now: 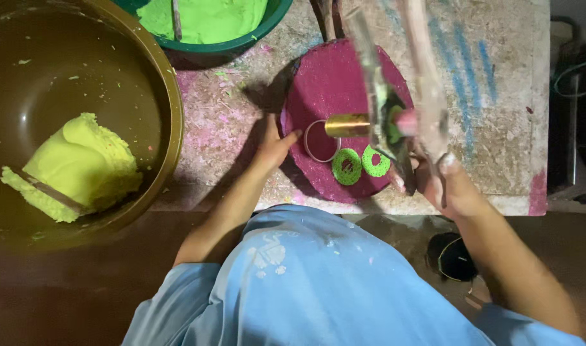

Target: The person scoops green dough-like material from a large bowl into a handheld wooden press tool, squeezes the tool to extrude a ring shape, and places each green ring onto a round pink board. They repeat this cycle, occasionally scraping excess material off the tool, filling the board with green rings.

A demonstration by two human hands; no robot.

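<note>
So far, two green rings [361, 164] lay at six o'clock on the maroon disc [334, 83]; your right hand [450, 186] gripped the press handle [427, 77], your left hand [275, 144] loosely spread, touching the metal ring [320, 141]; much yellow dough [81, 163] remained.

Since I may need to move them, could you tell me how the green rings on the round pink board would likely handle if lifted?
The two green rings look grainy, like the powder in the brown bowl, so they probably crumble easily. They seem thin and flat, so likely light and unlikely to roll. Sliding the pink board seems safer than pinching them.

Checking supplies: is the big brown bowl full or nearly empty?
Nearly empty: the brown bowl holds one yellow-green lump at the bottom, its walls mostly bare.
</note>
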